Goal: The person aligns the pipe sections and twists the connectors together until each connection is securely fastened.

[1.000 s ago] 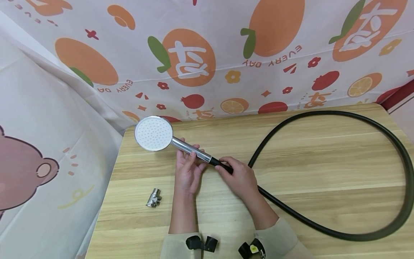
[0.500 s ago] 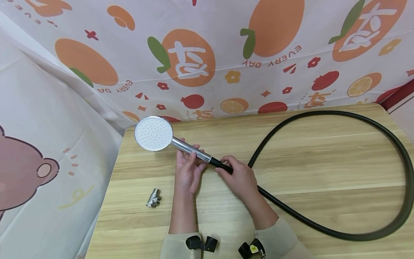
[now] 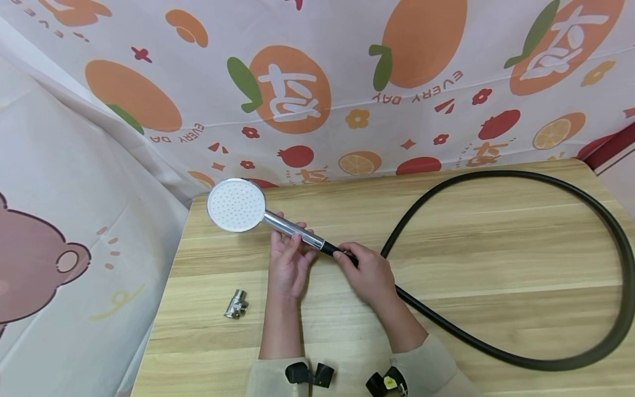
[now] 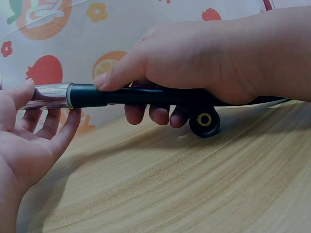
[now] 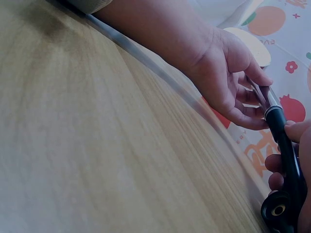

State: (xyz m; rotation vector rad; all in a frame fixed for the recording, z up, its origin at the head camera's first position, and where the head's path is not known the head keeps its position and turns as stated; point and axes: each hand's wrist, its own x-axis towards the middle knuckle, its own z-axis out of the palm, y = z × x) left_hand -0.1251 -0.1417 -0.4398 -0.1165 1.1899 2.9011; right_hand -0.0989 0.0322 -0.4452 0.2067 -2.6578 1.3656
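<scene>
A chrome shower head (image 3: 237, 205) with a round white spray face is held above the table, its handle (image 3: 294, 229) slanting down to the right. My left hand (image 3: 289, 267) grips that handle from below, thumb on the near side and fingers behind. A black connector (image 4: 88, 95) meets the handle's lower end. My right hand (image 3: 366, 271) holds the connector and the black hose (image 3: 496, 347) just past it, thumb on top and fingers curled underneath. In the left wrist view, a hose end (image 4: 204, 120) with a yellowish ring inside shows under the right hand.
The hose loops widely over the right side of the wooden table (image 3: 496, 248). A small chrome valve fitting (image 3: 236, 304) lies on the table left of the left forearm. Behind the table hangs a fruit-printed cloth (image 3: 357, 55); another cloth (image 3: 109, 231) drapes at the left.
The right thumb and fingers lift slightly off the connector, then settle back on it. My left hand, the shower head and the hose loop stay in place.
</scene>
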